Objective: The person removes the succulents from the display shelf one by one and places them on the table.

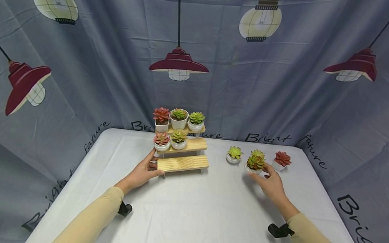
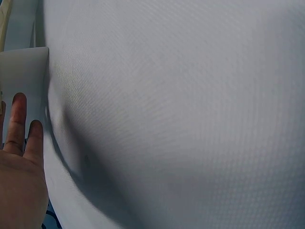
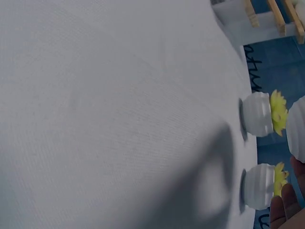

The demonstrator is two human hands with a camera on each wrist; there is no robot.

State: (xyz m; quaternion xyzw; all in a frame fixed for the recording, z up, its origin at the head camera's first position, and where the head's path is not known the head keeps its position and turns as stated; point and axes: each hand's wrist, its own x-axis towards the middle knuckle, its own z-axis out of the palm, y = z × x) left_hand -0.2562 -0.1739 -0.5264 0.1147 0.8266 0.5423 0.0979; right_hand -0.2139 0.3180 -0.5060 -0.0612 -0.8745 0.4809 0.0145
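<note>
My left hand (image 1: 144, 172) holds the left end of a three-step wooden display stand (image 1: 184, 164), thumb along the front of the lowest step. In the left wrist view, two straight fingers (image 2: 17, 119) show beside the stand's pale side. My right hand (image 1: 271, 184) holds a green succulent with reddish tips (image 1: 255, 163) by its white pot (image 3: 297, 129), above the table. Behind it, another potted yellow-green succulent (image 3: 259, 187) stands, partly hidden in the head view. A small yellow-green succulent (image 1: 235, 153) stands to the left, and a red one (image 1: 282, 159) to the right.
Three potted succulents fill the top step, a red one (image 1: 161, 114) at its left. A pink succulent (image 1: 162, 138) and a green one (image 1: 179, 135) sit on the middle step. The white table (image 1: 185, 221) ends at a grey curtain (image 1: 213, 100) printed with lamps.
</note>
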